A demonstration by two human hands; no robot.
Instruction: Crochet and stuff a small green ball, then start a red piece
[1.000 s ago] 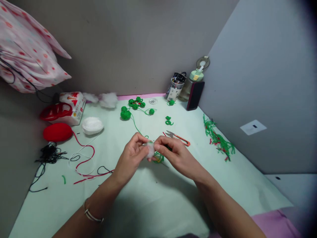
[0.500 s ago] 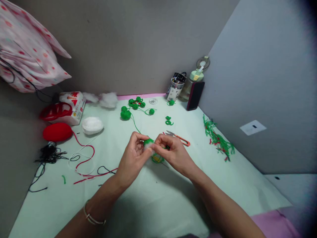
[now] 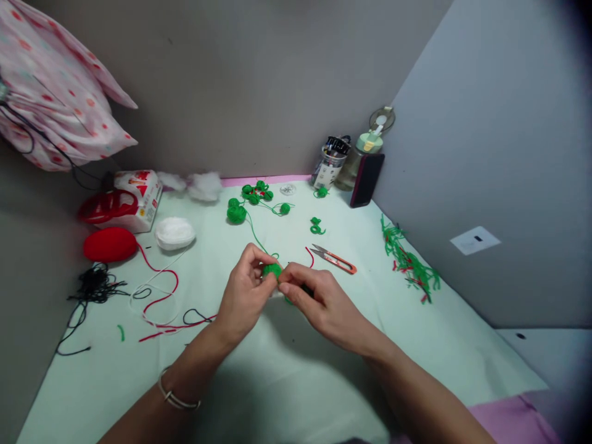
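My left hand [image 3: 244, 295] and my right hand [image 3: 319, 301] meet above the middle of the pale green table cover [image 3: 287, 376]. Between their fingertips is a small green crocheted piece [image 3: 272, 270]. The left fingers curl round it from the left; the right thumb and forefinger pinch it from the right. A green yarn strand [image 3: 253, 233] runs from the piece back to a green yarn ball [image 3: 236, 214]. Whether white stuffing is inside the piece is hidden by the fingers.
Orange-handled snips [image 3: 333, 258] lie just right of the hands. Finished green pieces [image 3: 257, 193], a red yarn ball [image 3: 110, 244], white yarn [image 3: 174, 232], black thread [image 3: 94, 285], yarn scraps [image 3: 409, 262], a pen jar [image 3: 329, 163], bottle [image 3: 361, 157] and stuffing [image 3: 202, 185] line the edges.
The white stuffing tuft seen between my fingers a second ago has disappeared from sight; now only the green piece shows. Both hands shifted slightly.
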